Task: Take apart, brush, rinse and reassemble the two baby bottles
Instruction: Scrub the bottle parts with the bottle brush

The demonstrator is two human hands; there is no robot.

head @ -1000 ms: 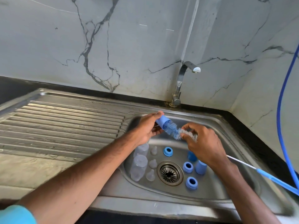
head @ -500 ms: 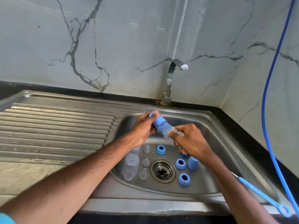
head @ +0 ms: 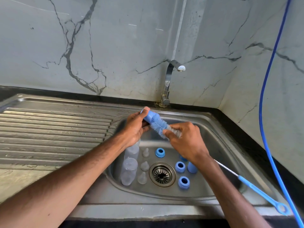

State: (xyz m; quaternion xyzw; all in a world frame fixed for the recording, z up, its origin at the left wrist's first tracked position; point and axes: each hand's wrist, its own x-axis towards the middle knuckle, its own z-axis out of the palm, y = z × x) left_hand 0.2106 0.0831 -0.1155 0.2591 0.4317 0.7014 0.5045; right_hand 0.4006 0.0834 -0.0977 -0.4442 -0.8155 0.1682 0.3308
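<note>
Left hand (head: 136, 129): fingers curled round a small blue plastic cap (head: 148, 116), thumb tip on its closed end, held over the back of the basin at frame centre. Right hand (head: 186, 142): thumb and fingers pinch the bristle head of a long blue-and-white bottle brush (head: 159, 124). The blue bristles sit in the cap's open mouth and the white bristles are under the right fingers. The brush's wire stem and blue handle (head: 259, 194) run past the right wrist to lower right, loop end over the sink rim.

The stainless steel sink basin (head: 218, 145) below the hands holds:
- two clear plastic bottle bodies (head: 130, 170) at the left wall, one partly hidden by the left wrist
- three clear silicone teats (head: 144, 166) in a column beside them
- a round drain strainer (head: 162, 174) in the middle
- three blue screw rings (head: 180, 167) around the drain
- a second blue cap (head: 192, 167) just right of one ring
- one more blue piece, mostly hidden under the right hand

Ribbed steel draining board (head: 54, 129) at left. Chrome tap (head: 168, 79) upper centre, against a grey veined marble wall. Blue hose (head: 259, 112) hangs down the right side.
</note>
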